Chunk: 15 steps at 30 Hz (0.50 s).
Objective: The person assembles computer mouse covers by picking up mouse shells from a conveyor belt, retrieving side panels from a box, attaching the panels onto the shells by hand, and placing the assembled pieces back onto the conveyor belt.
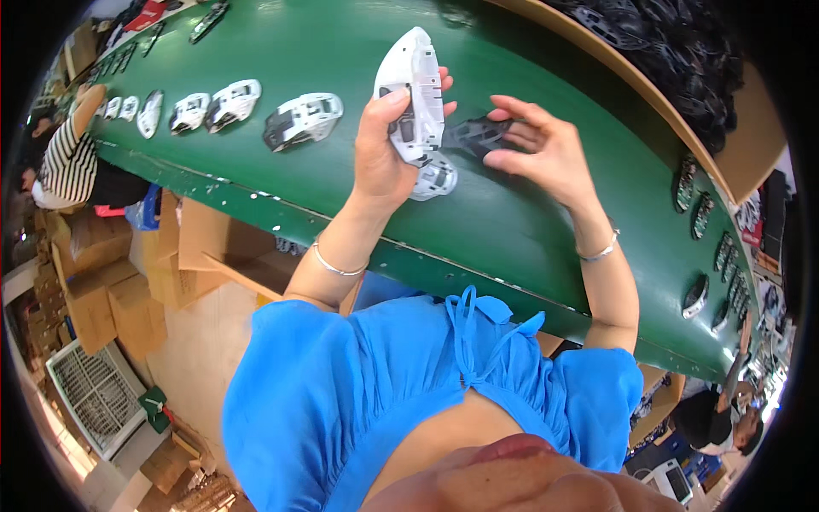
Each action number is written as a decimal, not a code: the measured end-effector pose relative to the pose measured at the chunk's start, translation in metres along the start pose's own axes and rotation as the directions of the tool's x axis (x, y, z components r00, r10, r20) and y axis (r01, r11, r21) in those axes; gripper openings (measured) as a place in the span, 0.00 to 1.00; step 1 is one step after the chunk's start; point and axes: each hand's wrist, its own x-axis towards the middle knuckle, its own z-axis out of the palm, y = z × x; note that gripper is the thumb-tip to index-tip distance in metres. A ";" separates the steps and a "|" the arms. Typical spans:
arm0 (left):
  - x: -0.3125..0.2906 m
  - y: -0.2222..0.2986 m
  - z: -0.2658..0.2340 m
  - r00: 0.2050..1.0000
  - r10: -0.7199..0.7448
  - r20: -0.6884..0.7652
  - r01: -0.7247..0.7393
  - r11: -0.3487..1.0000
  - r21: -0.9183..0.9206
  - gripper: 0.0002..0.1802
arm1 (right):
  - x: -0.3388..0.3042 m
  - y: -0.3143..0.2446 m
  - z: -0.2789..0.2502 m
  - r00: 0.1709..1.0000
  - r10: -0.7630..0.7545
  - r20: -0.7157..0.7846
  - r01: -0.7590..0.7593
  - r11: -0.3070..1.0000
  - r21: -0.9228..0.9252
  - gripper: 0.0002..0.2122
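My left hand (380, 166) is closed around a long white plastic shell (403, 64) with a pointed top end, ribs along one side and a dark inset. The thumb presses on its face. To the right, my right hand (550, 158) pinches a dark grey plastic piece (478, 135) between thumb and fingers, its outline smeared by motion. Its left end comes close to the white shell; whether they touch I cannot tell. Just below the held shell, a second white shell (438, 179) lies on the green table (520, 230), partly hidden by my left hand.
Another white-and-dark shell (303, 119) lies to the left, with several more in a row beyond it. A cardboard box (755, 158) of black parts (657, 51) stands far right, near small green-black pieces (685, 182). People sit at the left (72, 158) and right (712, 418).
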 end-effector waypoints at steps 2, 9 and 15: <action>0.000 0.003 -0.004 0.996 0.062 -0.062 -0.060 0.998 0.033 0.34 | -0.002 0.001 -0.008 0.989 -0.105 -0.107 0.120 0.982 0.147 0.27; -0.007 0.003 -0.009 1.000 0.027 0.000 -0.027 0.999 -0.030 0.32 | -0.024 -0.009 -0.018 0.897 -0.270 -0.349 0.301 0.953 0.034 0.14; -0.007 -0.004 -0.003 0.996 0.054 -0.076 -0.040 0.984 0.173 0.30 | -0.047 -0.011 -0.030 0.934 0.110 -0.339 0.013 0.940 0.340 0.09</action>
